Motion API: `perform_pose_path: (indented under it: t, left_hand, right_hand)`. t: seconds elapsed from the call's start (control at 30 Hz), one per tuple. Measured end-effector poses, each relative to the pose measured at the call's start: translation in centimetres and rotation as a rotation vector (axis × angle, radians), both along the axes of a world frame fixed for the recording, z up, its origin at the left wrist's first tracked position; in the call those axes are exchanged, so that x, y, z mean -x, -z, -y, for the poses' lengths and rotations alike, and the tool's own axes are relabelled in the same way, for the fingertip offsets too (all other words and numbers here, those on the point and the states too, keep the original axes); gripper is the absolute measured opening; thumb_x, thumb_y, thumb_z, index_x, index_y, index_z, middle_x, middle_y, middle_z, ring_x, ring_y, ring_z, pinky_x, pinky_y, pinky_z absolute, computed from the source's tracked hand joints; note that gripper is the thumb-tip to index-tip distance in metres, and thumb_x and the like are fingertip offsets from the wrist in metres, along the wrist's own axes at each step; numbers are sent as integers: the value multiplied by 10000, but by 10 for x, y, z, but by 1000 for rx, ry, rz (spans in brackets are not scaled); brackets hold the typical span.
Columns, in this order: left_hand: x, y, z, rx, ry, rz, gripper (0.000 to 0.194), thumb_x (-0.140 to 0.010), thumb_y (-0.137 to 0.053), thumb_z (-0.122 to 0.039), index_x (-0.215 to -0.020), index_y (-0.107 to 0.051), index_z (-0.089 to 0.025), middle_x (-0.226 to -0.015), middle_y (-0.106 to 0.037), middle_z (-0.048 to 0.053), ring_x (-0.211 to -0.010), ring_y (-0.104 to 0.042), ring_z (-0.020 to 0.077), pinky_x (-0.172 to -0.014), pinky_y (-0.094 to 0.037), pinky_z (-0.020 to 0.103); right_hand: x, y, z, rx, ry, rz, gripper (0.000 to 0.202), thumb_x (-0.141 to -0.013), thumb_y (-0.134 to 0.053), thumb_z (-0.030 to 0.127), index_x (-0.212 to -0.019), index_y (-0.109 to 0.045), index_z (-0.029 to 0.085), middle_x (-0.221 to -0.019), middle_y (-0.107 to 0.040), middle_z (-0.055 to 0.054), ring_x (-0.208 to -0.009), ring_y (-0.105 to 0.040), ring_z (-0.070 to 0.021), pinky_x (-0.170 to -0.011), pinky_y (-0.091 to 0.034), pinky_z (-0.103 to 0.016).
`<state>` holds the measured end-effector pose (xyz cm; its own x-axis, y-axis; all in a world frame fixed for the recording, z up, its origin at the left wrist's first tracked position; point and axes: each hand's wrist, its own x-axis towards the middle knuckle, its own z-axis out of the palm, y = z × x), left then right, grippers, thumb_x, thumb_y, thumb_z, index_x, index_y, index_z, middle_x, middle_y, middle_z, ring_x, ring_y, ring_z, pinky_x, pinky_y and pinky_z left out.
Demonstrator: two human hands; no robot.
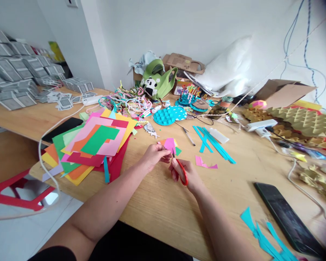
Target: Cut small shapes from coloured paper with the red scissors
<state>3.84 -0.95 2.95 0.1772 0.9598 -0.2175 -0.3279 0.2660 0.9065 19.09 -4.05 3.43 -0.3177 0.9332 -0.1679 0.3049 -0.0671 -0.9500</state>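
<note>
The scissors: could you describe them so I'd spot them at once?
Over the table, find the left hand holding pink paper. The scissors are in the right hand beside it, blades at the paper. Their red looped handle sets them apart from the flat scraps nearby.

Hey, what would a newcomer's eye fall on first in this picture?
Probably the messy stack of flat, brightly coloured paper sheets at the left of the light wooden table. Near the centre, the right hand holds red-handled scissors at a small pink paper piece in the left hand. Farther back sits a green panda-print bag.
</note>
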Motion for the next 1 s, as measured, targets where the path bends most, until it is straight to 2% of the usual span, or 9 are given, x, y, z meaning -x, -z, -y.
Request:
perform_pose_path:
  t: [1.0]
  left_hand:
    - [0, 2, -1, -50, -2, -26, 129, -676, -675, -204, -644, -612, -96, -611, -622, 35, -537, -578, 103, -583, -489, 252]
  right_hand:
    - [4, -4, 4, 26, -1, 0, 556, -809, -474, 676, -605, -545, 164, -371, -512, 14, -336, -407, -82, -394, -308, -212]
